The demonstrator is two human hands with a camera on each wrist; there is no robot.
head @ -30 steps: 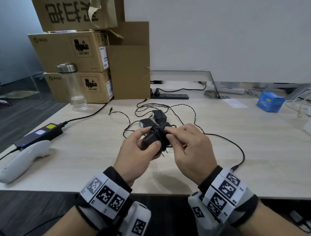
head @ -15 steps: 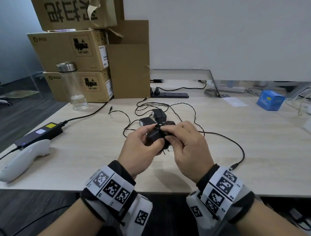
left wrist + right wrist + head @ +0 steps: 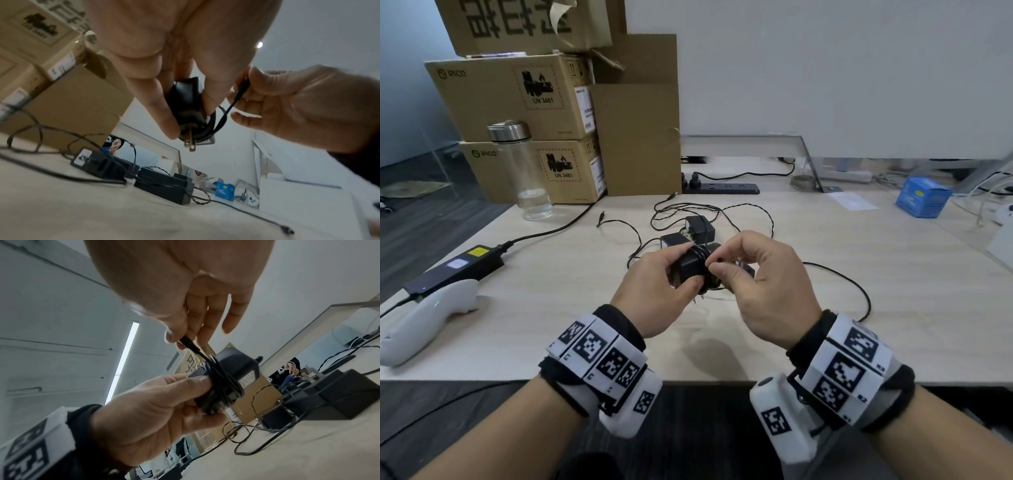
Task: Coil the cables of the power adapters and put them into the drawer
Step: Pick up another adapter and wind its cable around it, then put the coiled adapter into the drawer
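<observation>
My left hand (image 3: 654, 291) grips a black power adapter (image 3: 688, 270) just above the table, prongs pointing down (image 3: 190, 141). Its thin cable is wound in several turns round the body (image 3: 222, 386). My right hand (image 3: 763, 274) pinches the cable's barrel plug end (image 3: 242, 89) between thumb and forefinger, right beside the adapter (image 3: 232, 368). Two more black adapters (image 3: 700, 228) (image 3: 673, 240) lie on the table just behind, with their loose cables (image 3: 722, 209) spread around them. No drawer is in view.
Stacked cardboard boxes (image 3: 524, 99) and a glass bottle (image 3: 524, 171) stand at the back left. A laptop power brick (image 3: 455, 270) and a white controller (image 3: 424, 315) lie at the left. A power strip (image 3: 722, 187) and a blue box (image 3: 923, 197) sit at the back.
My right hand has moved from the adapter's front up over its top with the cable end. Both hands have shifted slightly away from me.
</observation>
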